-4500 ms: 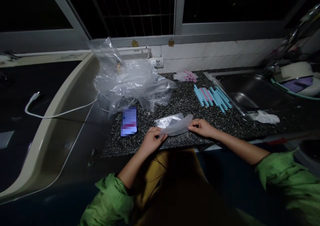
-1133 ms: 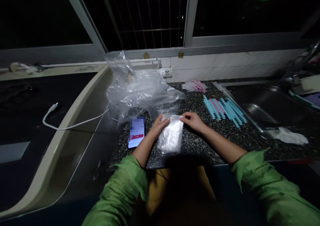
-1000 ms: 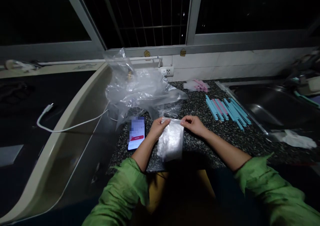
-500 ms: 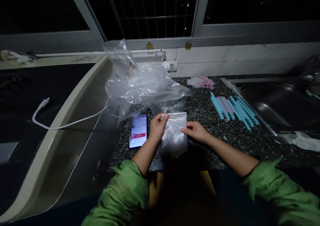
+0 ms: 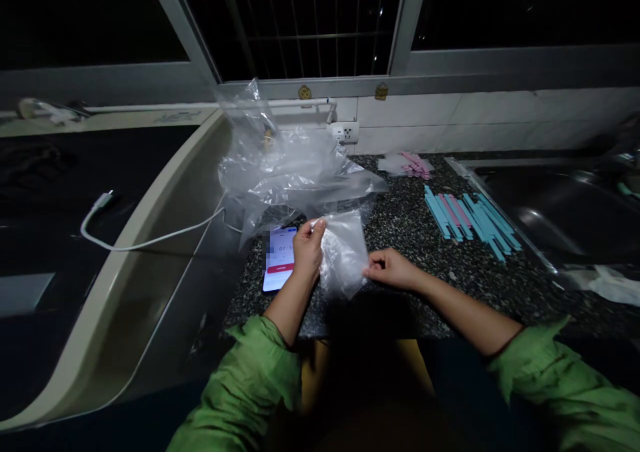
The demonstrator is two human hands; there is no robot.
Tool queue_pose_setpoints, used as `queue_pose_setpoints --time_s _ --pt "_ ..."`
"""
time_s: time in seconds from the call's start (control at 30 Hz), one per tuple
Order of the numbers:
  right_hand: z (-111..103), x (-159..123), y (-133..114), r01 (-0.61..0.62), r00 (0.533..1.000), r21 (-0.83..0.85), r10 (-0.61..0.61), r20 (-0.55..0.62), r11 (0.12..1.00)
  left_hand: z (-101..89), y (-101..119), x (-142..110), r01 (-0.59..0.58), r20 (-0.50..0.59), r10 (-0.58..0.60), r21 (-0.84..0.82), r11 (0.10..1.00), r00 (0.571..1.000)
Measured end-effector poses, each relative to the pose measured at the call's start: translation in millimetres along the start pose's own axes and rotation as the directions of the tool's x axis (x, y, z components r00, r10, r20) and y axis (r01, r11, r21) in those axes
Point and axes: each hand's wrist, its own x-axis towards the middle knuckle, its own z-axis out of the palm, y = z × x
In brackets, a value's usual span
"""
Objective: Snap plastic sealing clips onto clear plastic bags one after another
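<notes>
A small clear plastic bag (image 5: 343, 249) is stretched between my two hands above the dark speckled counter (image 5: 400, 225). My left hand (image 5: 309, 249) pinches its upper left corner between thumb and fingers. At the bag's right edge, lower down, my right hand (image 5: 393, 269) grips it with thumb and fingertips. The bag tilts, and I cannot make out anything inside it. Beside my left hand lies a lit phone (image 5: 280, 259), partly covered by that hand. Behind the bag is a heap of large, crumpled clear plastic (image 5: 300, 172).
Several blue and pink strips (image 5: 470, 219) lie in a row on the right. Pink pieces on clear film (image 5: 413, 165) sit farther back. A metal sink (image 5: 560, 205) is at the right, a white cable (image 5: 145, 245) at the left. A wall socket (image 5: 349, 132) is behind the plastic heap.
The bag has turned, its lower end swinging toward the right hand. My left hand has shifted slightly left, now covering part of the phone. My right hand has slid lower along the bag's edge.
</notes>
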Motion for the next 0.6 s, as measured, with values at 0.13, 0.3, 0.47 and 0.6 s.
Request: queue_pose_setpoints --time_s 0.13,0.3,0.47,0.6 --pt "-9.9 0.8 -6.9 0.052 0.984 0.14 -0.027 -0.175 0.989 7.0 -2.6 -9.0 0.056 0.138 -0.066 0.073 0.996 0.988" --pt "-15.8 2.5 -3.8 0.09 0.919 0.201 -0.003 -0.395 0.976 13.5 -7.5 -19.3 0.113 0.374 -0.149 0.116 0.987 0.916" --pt "-18.0 0.3 -0.5 0.13 0.851 0.191 -0.01 -0.526 0.973 9.8 -7.3 -22.1 0.26 0.559 -0.383 0.289 0.921 0.735" --pt "-19.6 -1.9 -2.5 0.154 0.836 0.121 -0.065 -0.545 0.981 9.2 -7.0 -22.0 0.224 0.543 -0.396 0.357 0.907 0.74"
